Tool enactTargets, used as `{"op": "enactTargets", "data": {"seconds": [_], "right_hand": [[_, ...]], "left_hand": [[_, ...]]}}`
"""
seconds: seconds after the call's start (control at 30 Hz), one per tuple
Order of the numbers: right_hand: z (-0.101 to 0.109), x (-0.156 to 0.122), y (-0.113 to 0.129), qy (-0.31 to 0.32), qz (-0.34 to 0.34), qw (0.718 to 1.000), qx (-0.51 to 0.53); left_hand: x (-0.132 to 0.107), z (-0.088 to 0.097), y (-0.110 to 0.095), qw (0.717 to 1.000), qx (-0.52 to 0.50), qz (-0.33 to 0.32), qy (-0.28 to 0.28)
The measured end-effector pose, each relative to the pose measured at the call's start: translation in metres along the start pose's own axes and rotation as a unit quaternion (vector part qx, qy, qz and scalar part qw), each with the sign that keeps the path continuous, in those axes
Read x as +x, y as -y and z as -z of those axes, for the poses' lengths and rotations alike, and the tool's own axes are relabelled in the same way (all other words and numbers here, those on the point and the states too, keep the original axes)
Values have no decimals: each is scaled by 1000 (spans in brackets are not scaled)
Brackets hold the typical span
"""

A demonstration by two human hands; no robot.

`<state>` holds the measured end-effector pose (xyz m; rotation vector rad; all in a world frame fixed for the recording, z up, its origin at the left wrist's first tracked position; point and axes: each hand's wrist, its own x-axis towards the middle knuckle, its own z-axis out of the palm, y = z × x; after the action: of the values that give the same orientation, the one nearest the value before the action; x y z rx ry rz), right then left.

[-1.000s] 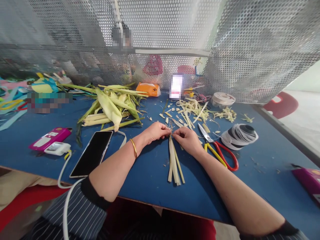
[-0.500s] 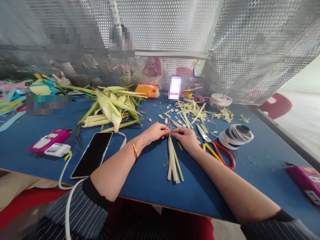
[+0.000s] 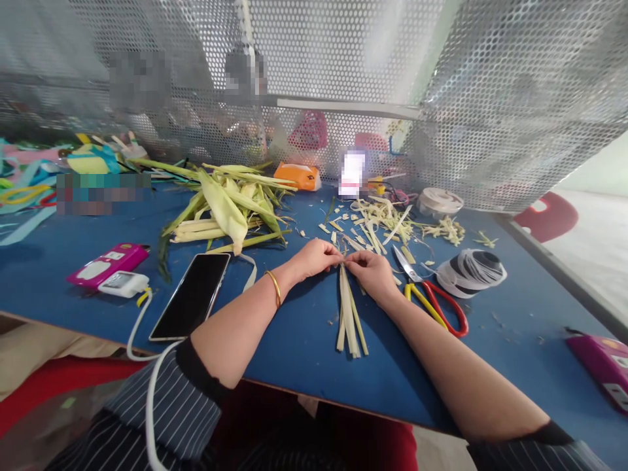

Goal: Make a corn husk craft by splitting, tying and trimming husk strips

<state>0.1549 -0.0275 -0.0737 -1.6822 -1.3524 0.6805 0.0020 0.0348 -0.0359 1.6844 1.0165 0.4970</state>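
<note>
A small bundle of pale corn husk strips point(image 3: 348, 317) lies on the blue table, its loose ends fanned toward me. At its gathered top, my left hand point(image 3: 320, 258) pinches with thumb and forefinger. From the other side my right hand point(image 3: 375, 271) pinches at the same spot, fingertips almost meeting the left ones. Whether a thread runs between the fingers is too small to tell. Close to the right hand lie scissors point(image 3: 426, 294) with one yellow and one red handle, blades partly apart. Behind the hands are cut husk scraps point(image 3: 387, 219).
A heap of green corn husks point(image 3: 223, 209) lies left of centre, with a black-screened phone point(image 3: 193, 294) and a purple device point(image 3: 105, 265) nearer me. On the right are a grey-white yarn ball point(image 3: 471, 271), a tape roll point(image 3: 439, 201) and another purple device point(image 3: 601, 366). A perforated sheet hangs behind.
The whole view has shifted slightly, so things appear a little further right. Both hands keep pinching at the bundle's top, with only small finger movement.
</note>
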Motion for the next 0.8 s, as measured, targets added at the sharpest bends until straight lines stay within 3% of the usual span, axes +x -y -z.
{"op": "enactTargets", "data": {"seconds": [0.23, 0.4, 0.57, 0.8], "right_hand": [[1, -1, -1, 3, 6, 1000, 9], [1, -1, 1, -2, 4, 1000, 16], [2, -1, 1, -5, 4, 1000, 21], [1, -1, 0, 0, 17, 1000, 26]], "left_hand": [[6, 0, 10, 1000, 14, -24, -9], [10, 3, 13, 987, 122, -102, -26], [7, 4, 9, 936, 286, -201, -47], [3, 1, 8, 859, 430, -265, -86]]}}
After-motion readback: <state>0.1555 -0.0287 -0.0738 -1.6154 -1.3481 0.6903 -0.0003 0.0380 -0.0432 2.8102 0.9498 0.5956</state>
